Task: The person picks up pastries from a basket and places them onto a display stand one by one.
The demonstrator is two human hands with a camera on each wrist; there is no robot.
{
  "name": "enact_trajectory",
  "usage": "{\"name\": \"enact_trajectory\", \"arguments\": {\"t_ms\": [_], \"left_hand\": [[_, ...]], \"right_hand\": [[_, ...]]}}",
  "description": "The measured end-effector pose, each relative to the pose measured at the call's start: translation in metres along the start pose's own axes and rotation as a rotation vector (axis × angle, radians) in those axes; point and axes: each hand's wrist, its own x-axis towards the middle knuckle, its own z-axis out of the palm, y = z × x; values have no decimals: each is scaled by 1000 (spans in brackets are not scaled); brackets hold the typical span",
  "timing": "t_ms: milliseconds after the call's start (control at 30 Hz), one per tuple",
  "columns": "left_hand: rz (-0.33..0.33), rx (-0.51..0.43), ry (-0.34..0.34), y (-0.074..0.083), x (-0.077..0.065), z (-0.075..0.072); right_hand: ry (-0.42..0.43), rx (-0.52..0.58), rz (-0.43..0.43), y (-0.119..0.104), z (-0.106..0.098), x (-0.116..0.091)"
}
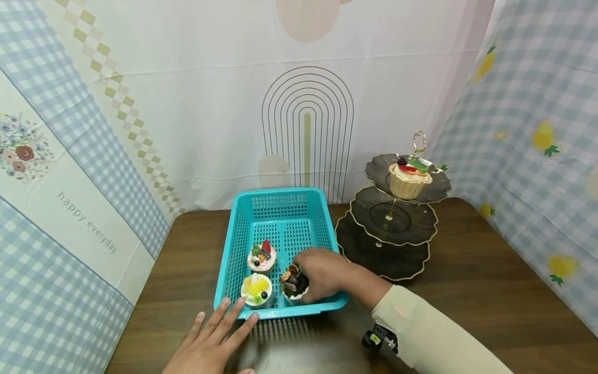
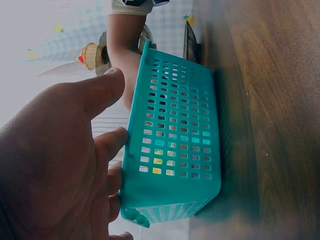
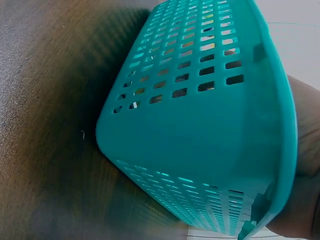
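Observation:
In the head view my right hand (image 1: 322,274) reaches over the near right part of a turquoise plastic basket (image 1: 226,244) and grips a chocolate-topped cupcake (image 1: 290,284) from its right side. The basket wall hides those fingers in the right wrist view. My left hand (image 1: 210,337) lies with spread, straight fingers at the basket's near left rim, its fingertips touching or almost touching it. Beside the chocolate one stand a cupcake with yellow fruit (image 1: 257,289) and, behind that, a pink-creamed cupcake with a red topping (image 1: 261,256).
To the right of the basket is a three-tiered dark stand (image 1: 391,221) with gold edges. On its top tier sits a fruit cupcake (image 1: 407,182). A patterned cloth (image 1: 210,130) hangs behind the brown wooden table (image 1: 490,291).

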Motion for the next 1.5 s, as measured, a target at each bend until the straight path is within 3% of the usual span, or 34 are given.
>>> {"name": "enact_trajectory", "arguments": {"t_ms": [300, 567, 900, 1267, 1500], "left_hand": [[39, 72, 40, -1, 0, 1], [-30, -47, -36, 1, 0, -1], [-28, -50, -33, 0, -1, -1], [-14, -34, -30, -1, 0, 0], [29, 25, 6, -2, 0, 0]], "right_hand": [[71, 287, 33, 3, -7, -4], [186, 543, 17, 6, -16, -14], [377, 689, 12, 13, -21, -28], [471, 803, 79, 23, -35, -51], [513, 779, 115, 36, -43, -68]]}}
